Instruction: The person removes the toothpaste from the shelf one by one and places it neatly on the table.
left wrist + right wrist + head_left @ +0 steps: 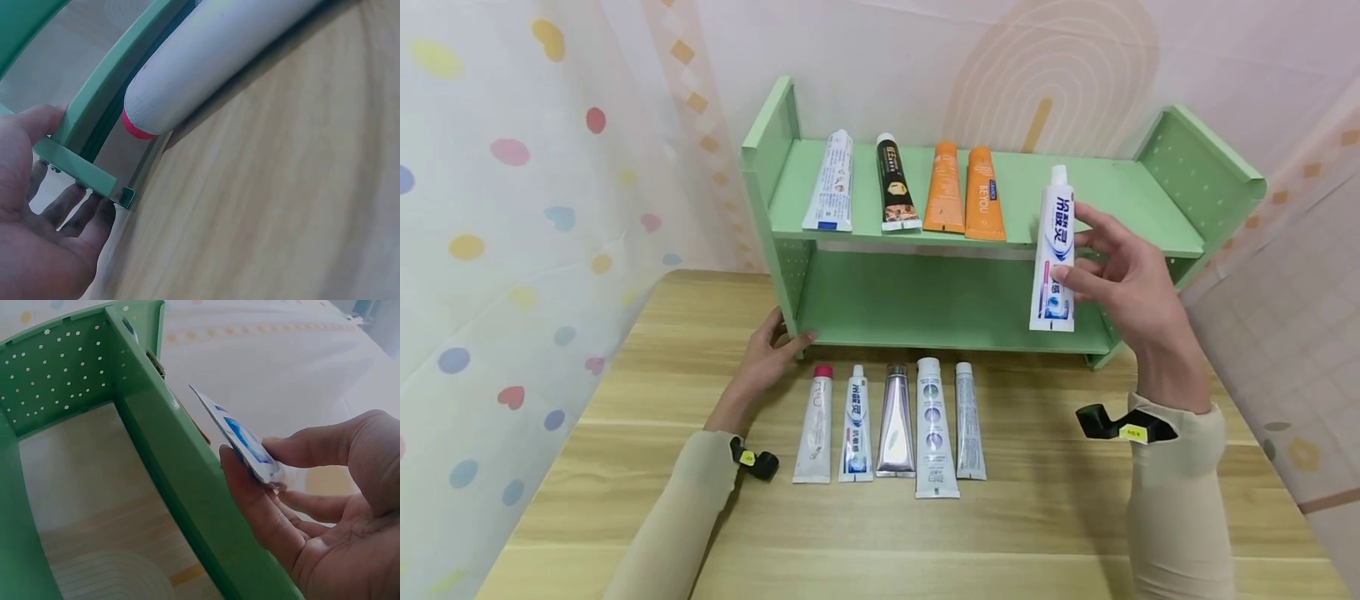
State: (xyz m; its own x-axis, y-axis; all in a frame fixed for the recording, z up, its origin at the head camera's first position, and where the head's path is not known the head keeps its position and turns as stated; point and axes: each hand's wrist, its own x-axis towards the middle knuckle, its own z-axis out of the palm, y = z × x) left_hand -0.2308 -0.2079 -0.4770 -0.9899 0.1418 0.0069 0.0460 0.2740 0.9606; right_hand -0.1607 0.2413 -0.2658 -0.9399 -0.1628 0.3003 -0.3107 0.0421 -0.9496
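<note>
My right hand pinches a white and blue toothpaste tube between thumb and fingers, cap up, in front of the upper board of the green shelf. Seen from the right wrist, the tube shows its flat crimped end, with the thumb on one face and fingers on the other. At the shelf's lower left corner my left hand grips the side panel. Its thumb and fingers lie on either side of the green edge in the left wrist view.
On the upper board lie a white tube, a black tube and two orange tubes. Several more tubes, among them a red-capped one and a silver one, form a row on the wooden table before the shelf.
</note>
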